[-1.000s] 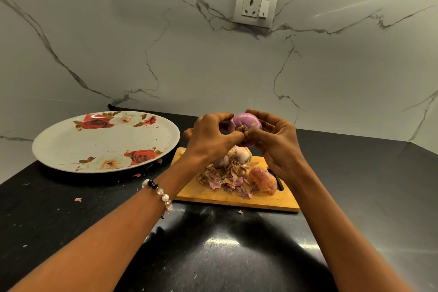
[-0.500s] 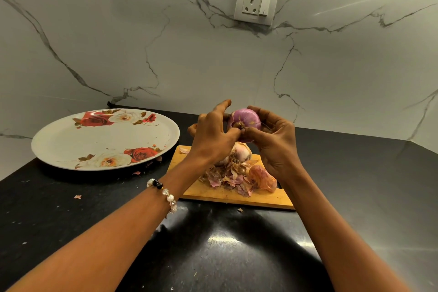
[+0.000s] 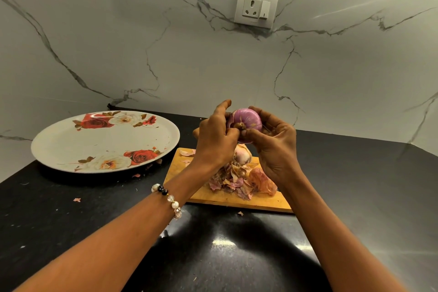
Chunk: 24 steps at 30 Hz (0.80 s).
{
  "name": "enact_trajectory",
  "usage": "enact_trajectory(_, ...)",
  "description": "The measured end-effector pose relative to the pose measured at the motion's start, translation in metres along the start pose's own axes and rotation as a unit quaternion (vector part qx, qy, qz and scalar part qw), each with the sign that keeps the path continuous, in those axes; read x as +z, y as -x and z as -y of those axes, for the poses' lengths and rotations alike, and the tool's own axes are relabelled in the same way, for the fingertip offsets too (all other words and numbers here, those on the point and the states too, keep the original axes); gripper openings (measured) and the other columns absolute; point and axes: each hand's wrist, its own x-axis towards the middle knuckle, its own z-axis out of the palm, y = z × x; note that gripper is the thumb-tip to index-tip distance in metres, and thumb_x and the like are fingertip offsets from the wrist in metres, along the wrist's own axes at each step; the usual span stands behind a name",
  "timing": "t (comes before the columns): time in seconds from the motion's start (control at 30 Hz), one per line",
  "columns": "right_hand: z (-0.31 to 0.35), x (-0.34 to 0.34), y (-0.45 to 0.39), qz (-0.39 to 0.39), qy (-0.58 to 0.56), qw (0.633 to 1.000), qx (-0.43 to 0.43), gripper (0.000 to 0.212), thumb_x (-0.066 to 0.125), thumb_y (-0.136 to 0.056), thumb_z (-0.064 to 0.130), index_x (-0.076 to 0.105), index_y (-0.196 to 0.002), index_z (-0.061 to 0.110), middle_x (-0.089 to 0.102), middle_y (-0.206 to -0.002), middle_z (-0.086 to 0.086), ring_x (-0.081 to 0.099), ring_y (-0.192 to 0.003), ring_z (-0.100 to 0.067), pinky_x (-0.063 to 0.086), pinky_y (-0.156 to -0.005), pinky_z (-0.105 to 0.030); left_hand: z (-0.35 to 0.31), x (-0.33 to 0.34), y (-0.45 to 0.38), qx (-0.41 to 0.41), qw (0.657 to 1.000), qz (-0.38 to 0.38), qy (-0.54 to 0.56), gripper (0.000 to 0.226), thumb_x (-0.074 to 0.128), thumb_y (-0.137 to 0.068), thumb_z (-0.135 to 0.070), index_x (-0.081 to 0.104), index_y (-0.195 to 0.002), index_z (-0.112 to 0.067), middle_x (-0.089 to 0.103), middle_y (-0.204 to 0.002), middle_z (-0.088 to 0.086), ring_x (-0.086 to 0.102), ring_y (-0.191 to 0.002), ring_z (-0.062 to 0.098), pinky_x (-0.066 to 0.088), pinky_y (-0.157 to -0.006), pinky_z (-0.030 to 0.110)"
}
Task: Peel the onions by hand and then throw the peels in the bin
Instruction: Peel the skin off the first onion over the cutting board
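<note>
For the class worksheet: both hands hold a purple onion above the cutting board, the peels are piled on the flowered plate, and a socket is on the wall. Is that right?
One error: the head view shows the peels piled on the cutting board, not on the flowered plate. The rest stands: left hand and right hand hold the purple onion; socket on wall.

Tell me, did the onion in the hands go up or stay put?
Yes. The onion rose a little, farther above the cutting board than before.

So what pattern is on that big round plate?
The big round white plate carries red and cream roses with brown leaves, seen in the head view.
</note>
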Motion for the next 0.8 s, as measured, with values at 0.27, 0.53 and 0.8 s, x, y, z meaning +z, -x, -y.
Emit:
enact_trajectory(0.27, -0.001, -0.003, -0.002, -0.009, -0.053, 0.998, 0.021, 0.048, 0.071, -0.067, 0.000, 0.063, -0.114, 0.003, 0.068, -0.105, -0.018, 0.072, -0.086, -0.026, 0.059, -0.069, -0.026, -0.001, -0.001, -0.002, -0.011, 0.999, 0.001, 0.047, 0.062, 0.062, -0.090, -0.005, 0.034, -0.145, -0.006, 0.062, -0.126, 0.012, 0.061, -0.113, 0.021, 0.037, -0.097, 0.017)
enact_trajectory(0.53, -0.001, -0.013, -0.008, -0.036, -0.037, 0.998, 0.035, 0.049, 0.076, -0.063, 0.007, 0.065, -0.111, 0.007, 0.068, -0.107, -0.016, 0.071, -0.091, -0.027, 0.059, -0.069, -0.027, 0.002, -0.009, -0.008, -0.004, 0.994, 0.092, 0.059, 0.065, 0.070, -0.084, -0.019, 0.042, -0.142, -0.010, 0.055, -0.136, 0.007, 0.056, -0.110, 0.009, 0.045, -0.093, 0.019)
enact_trajectory(0.8, 0.000, -0.011, -0.008, -0.025, -0.053, 0.998, 0.036, 0.062, 0.081, -0.054, 0.016, 0.065, -0.113, 0.007, 0.066, -0.112, -0.019, 0.070, -0.093, -0.029, 0.059, -0.071, -0.028, 0.004, -0.011, -0.006, -0.006, 0.997, 0.034, 0.063, 0.056, 0.077, -0.072, -0.026, 0.062, -0.124, -0.010, 0.069, -0.114, 0.004, 0.062, -0.093, 0.004, 0.046, -0.074, 0.005)
